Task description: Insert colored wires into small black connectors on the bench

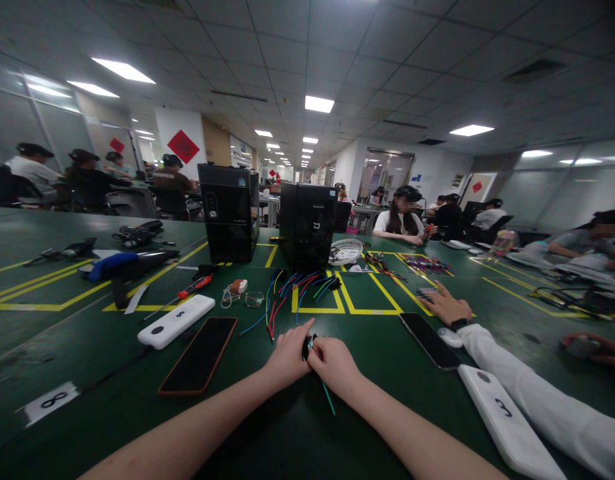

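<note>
My left hand [288, 352] and my right hand [333, 362] meet over the green table, near the middle of the view. The left fingers are closed round a small black piece [307, 347], with the index finger stretched out. Pinched by the right fingers at that piece is a green wire [328, 398], whose free end hangs down below the hand. How the wire and the black piece join is hidden by my fingers. Just beyond my hands lies a spread of red, blue, green and yellow wires [287, 293].
Two black computer cases [228, 217] stand at the back. A phone [198, 357], a white power bank [177, 321], glasses [254, 299] and a red screwdriver [194, 287] lie left. A co-worker's hand [446, 308] reaches in at right, near another phone [429, 341] and power bank [507, 413].
</note>
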The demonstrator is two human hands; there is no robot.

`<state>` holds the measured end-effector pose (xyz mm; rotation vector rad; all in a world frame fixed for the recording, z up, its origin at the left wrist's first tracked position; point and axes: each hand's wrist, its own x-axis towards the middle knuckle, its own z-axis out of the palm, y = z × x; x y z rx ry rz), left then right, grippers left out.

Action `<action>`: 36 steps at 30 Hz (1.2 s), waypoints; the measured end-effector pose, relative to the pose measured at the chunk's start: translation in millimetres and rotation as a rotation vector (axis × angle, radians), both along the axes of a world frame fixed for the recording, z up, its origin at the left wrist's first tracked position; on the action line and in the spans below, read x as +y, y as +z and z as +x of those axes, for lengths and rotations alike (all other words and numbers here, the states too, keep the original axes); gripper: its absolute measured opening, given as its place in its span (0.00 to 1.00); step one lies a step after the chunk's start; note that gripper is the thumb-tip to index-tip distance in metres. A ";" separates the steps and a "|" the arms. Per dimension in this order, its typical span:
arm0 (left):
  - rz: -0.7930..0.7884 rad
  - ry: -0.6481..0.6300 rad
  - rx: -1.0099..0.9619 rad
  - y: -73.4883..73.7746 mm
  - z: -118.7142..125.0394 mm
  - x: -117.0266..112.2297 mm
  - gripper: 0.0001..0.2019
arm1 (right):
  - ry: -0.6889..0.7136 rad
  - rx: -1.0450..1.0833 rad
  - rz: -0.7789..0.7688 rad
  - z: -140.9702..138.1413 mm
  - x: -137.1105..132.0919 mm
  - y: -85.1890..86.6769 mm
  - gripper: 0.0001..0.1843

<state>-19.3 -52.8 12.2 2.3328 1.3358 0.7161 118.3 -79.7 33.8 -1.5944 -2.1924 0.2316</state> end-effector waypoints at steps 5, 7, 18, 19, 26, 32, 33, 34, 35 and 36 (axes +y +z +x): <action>0.028 -0.012 -0.030 -5.8 0.2 1.5 0.35 | -0.034 -0.066 -0.034 -1.6 -2.9 3.8 0.08; 0.035 -0.014 -0.039 -6.7 0.3 1.4 0.35 | -0.050 -0.070 -0.031 -2.5 -3.9 5.4 0.06; 0.042 -0.035 -0.012 -4.1 0.7 -1.3 0.38 | -0.101 -0.150 0.041 -9.0 3.4 9.4 0.10; 0.040 -0.036 -0.010 -4.2 0.7 -1.2 0.38 | -0.099 -0.157 0.046 -9.7 4.7 9.2 0.10; 0.022 -0.039 0.019 -4.0 2.2 -2.6 0.40 | -0.087 -0.152 0.051 -9.4 10.5 4.2 0.09; 0.030 -0.028 -0.026 -4.1 2.1 -3.9 0.39 | -0.117 -0.080 0.117 0.4 11.3 9.1 0.10; 0.033 -0.030 -0.040 -4.3 1.7 -3.7 0.39 | -0.125 -0.076 0.111 4.0 12.5 9.3 0.10; 0.033 -0.033 -0.052 -4.6 1.0 -3.4 0.39 | -0.138 -0.077 0.096 8.1 14.3 9.0 0.09; 0.029 -0.036 -0.062 -5.0 0.3 -3.0 0.40 | -0.155 -0.082 0.072 12.4 16.5 8.1 0.09; 0.021 -0.042 -0.070 -5.3 -0.5 -2.6 0.40 | -0.173 -0.089 0.039 16.7 19.0 6.8 0.10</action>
